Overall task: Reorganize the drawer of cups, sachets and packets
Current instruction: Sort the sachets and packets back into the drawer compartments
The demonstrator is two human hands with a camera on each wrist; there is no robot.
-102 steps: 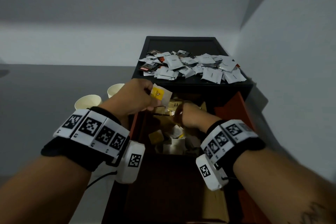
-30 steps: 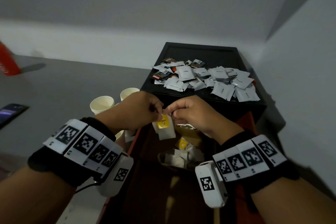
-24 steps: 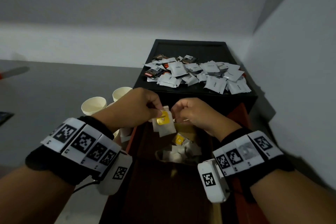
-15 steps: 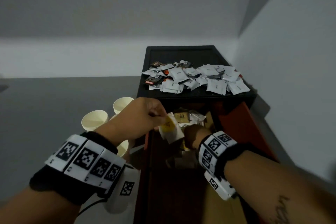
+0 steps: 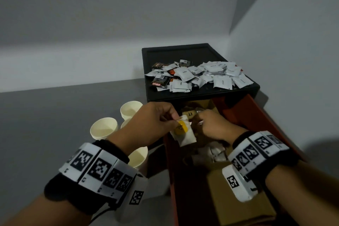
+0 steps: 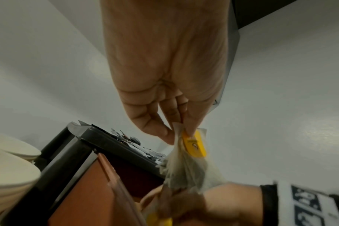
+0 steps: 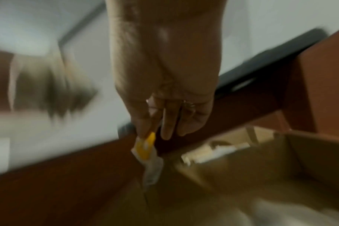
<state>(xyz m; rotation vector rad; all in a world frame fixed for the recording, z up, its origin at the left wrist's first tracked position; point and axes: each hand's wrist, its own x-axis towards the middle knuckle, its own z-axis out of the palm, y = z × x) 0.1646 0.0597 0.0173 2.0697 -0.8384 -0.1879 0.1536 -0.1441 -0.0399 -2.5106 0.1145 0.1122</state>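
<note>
Right hand (image 5: pixel 212 126) back up from drawer (image 5: pixel 260 115), pinching yellow-tagged tea bag (image 7: pixel 146 150); left hand (image 5: pixel 156 121) pinching tea-bag bunch (image 5: pixel 183 132) above drawer.

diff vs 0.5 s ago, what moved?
The right hand came up out of the drawer pinching another yellow-tagged tea bag and moved toward the left hand. The left hand keeps pinching its bunch of tea bags. The sachets on the cabinet top and the paper cups stayed put.

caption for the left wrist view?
Left hand pinches yellow-tagged tea bags above the open drawer.
</note>
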